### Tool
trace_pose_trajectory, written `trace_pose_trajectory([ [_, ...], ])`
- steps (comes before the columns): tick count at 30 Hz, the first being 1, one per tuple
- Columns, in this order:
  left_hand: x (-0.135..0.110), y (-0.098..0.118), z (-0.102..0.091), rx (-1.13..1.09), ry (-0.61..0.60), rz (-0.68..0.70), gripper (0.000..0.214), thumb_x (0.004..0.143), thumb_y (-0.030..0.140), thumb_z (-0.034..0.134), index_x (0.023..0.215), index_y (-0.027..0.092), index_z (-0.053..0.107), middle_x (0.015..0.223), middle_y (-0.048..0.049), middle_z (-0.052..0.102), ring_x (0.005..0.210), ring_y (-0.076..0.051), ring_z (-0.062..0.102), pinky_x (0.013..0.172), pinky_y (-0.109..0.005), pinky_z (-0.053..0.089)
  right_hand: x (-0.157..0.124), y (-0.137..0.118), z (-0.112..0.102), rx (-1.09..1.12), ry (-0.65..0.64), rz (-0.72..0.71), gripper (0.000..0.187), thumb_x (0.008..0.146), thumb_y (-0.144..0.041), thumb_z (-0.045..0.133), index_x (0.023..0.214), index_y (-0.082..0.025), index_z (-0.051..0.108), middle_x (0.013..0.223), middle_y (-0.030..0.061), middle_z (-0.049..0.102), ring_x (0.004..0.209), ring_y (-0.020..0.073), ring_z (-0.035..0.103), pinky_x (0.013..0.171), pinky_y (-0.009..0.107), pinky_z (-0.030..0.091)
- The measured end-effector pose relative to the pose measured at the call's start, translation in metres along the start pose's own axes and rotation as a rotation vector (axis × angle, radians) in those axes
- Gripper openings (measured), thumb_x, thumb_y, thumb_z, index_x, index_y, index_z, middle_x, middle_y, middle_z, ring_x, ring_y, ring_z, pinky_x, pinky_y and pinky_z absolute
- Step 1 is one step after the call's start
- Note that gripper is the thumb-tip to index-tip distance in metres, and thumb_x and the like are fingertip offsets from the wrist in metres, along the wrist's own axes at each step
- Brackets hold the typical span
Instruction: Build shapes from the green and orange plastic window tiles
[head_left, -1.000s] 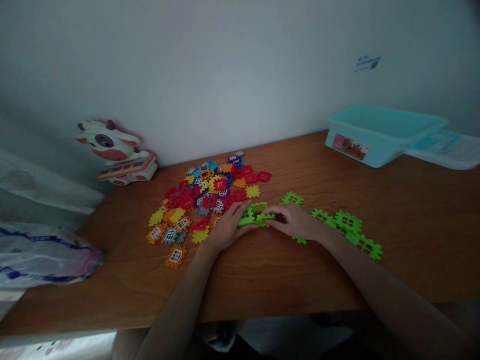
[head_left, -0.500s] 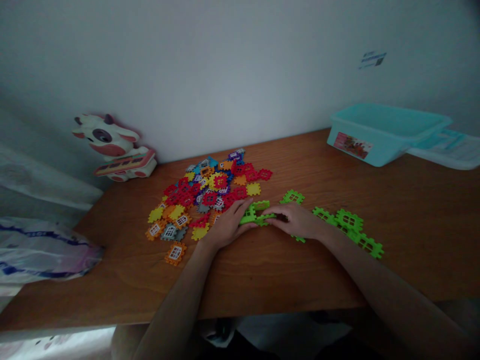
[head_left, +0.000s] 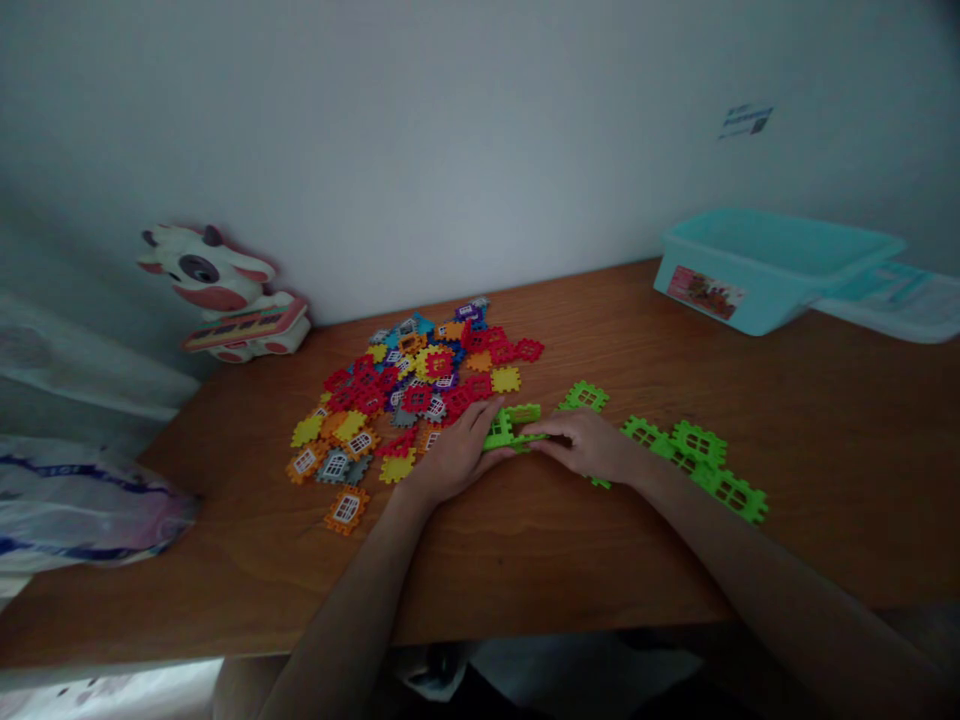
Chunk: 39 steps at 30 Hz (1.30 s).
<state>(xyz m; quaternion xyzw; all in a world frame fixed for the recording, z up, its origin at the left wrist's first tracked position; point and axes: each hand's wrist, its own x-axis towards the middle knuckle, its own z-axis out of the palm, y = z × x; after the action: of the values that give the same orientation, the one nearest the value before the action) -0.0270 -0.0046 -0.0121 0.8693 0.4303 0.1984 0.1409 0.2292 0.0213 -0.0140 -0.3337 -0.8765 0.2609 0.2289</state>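
Note:
My left hand [head_left: 455, 453] and my right hand [head_left: 591, 444] meet over a small cluster of green toothed tiles [head_left: 510, 427] on the wooden table [head_left: 525, 540]. Both hands pinch these green tiles between fingers and thumb, pressing them together on the tabletop. Just beyond my left hand lies a heap of coloured tiles [head_left: 409, 390] in red, yellow, orange, grey and blue. A single green tile [head_left: 584, 396] lies behind my right hand. A joined row of green tiles [head_left: 697, 462] stretches along the table beside my right forearm.
A cow-shaped toy [head_left: 223, 297] stands against the wall at the back left. A turquoise plastic bin [head_left: 772, 264] with its lid [head_left: 896, 298] beside it sits at the back right. A plastic bag [head_left: 82, 510] lies at the left edge.
Both hands stay on the green tiles with only slight finger shifts. The view has drifted a little, nothing else moved.

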Motion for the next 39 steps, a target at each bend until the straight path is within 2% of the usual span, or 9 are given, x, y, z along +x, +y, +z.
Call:
trace_pose_trajectory([
  [6,0.0,0.001,0.0,-0.04,0.014,-0.016,0.064,0.102,0.051,0.053,0.156,0.023,0.033,0.149,-0.0165,0.05,0.14,-0.031,0.052,0.116,-0.051,0.047,0.002,-0.005,0.004,-0.039,0.038,-0.07,0.028,0.097,-0.029,0.062,0.121,-0.026,0.076,0.112,0.0079,0.081,0.098,0.0253,0.075,0.089,0.039,0.055],
  [10,-0.001,0.004,-0.002,-0.069,0.003,0.013,0.054,0.107,0.042,0.041,0.155,0.02,0.034,0.148,-0.0174,0.051,0.139,-0.029,0.052,0.116,-0.05,0.046,0.004,-0.011,0.011,-0.026,0.057,-0.048,0.027,0.097,-0.042,0.067,0.111,-0.023,0.077,0.102,0.0087,0.081,0.095,0.0253,0.075,0.087,0.038,0.054],
  [18,-0.001,0.007,0.0,-0.084,0.015,-0.01,0.051,0.108,0.041,0.037,0.153,0.017,0.039,0.146,-0.0186,0.052,0.139,-0.03,0.051,0.119,-0.052,0.044,0.006,-0.016,0.014,0.023,0.096,0.005,0.02,0.096,-0.039,0.069,0.095,-0.021,0.078,0.09,0.0061,0.081,0.081,0.0228,0.074,0.075,0.033,0.05],
  [23,0.0,0.01,0.0,-0.089,0.025,-0.015,0.052,0.107,0.042,0.038,0.153,0.017,0.039,0.146,-0.019,0.052,0.138,-0.031,0.052,0.118,-0.053,0.044,0.006,-0.016,0.015,0.044,0.114,0.017,0.014,0.093,-0.035,0.073,0.093,-0.022,0.078,0.086,0.0044,0.081,0.075,0.0212,0.073,0.07,0.031,0.049],
  [27,0.0,0.009,-0.001,-0.044,0.04,-0.038,0.052,0.108,0.043,0.037,0.152,0.016,0.04,0.145,-0.0187,0.053,0.136,-0.03,0.053,0.117,-0.051,0.045,0.007,-0.016,0.017,0.04,0.114,0.046,0.02,0.095,-0.039,0.07,0.102,-0.023,0.079,0.096,0.0062,0.082,0.084,0.0233,0.075,0.077,0.033,0.052],
  [32,-0.001,0.004,-0.002,-0.022,0.1,-0.08,0.048,0.108,0.042,0.038,0.148,0.017,0.044,0.14,-0.0165,0.057,0.132,-0.028,0.055,0.116,-0.047,0.046,0.004,-0.014,0.005,-0.026,0.123,-0.011,0.042,0.092,-0.057,0.068,0.113,-0.021,0.075,0.107,0.01,0.08,0.097,0.0266,0.074,0.086,0.037,0.054],
  [35,-0.002,0.002,-0.002,-0.018,0.148,-0.093,0.044,0.108,0.039,0.037,0.144,0.016,0.048,0.136,-0.0161,0.059,0.131,-0.027,0.056,0.116,-0.048,0.046,0.001,-0.01,-0.012,-0.098,0.213,-0.014,0.049,0.103,-0.06,0.046,0.095,-0.021,0.076,0.093,0.0092,0.079,0.088,0.0258,0.073,0.083,0.038,0.053],
  [37,-0.003,0.003,-0.002,-0.008,0.16,-0.086,0.044,0.108,0.038,0.038,0.145,0.016,0.048,0.139,-0.0161,0.058,0.134,-0.028,0.054,0.117,-0.048,0.045,0.0,-0.004,-0.022,-0.149,0.344,0.083,0.056,0.107,-0.054,0.034,0.087,-0.022,0.074,0.087,0.0099,0.077,0.084,0.0258,0.072,0.082,0.039,0.052],
  [39,-0.003,0.004,-0.002,0.002,0.15,-0.059,0.046,0.107,0.038,0.041,0.148,0.018,0.045,0.144,-0.0156,0.055,0.136,-0.028,0.052,0.118,-0.049,0.043,-0.001,0.005,-0.029,-0.228,0.459,0.201,0.052,0.107,-0.053,0.036,0.091,-0.021,0.074,0.092,0.0123,0.077,0.09,0.0284,0.071,0.086,0.042,0.052],
])
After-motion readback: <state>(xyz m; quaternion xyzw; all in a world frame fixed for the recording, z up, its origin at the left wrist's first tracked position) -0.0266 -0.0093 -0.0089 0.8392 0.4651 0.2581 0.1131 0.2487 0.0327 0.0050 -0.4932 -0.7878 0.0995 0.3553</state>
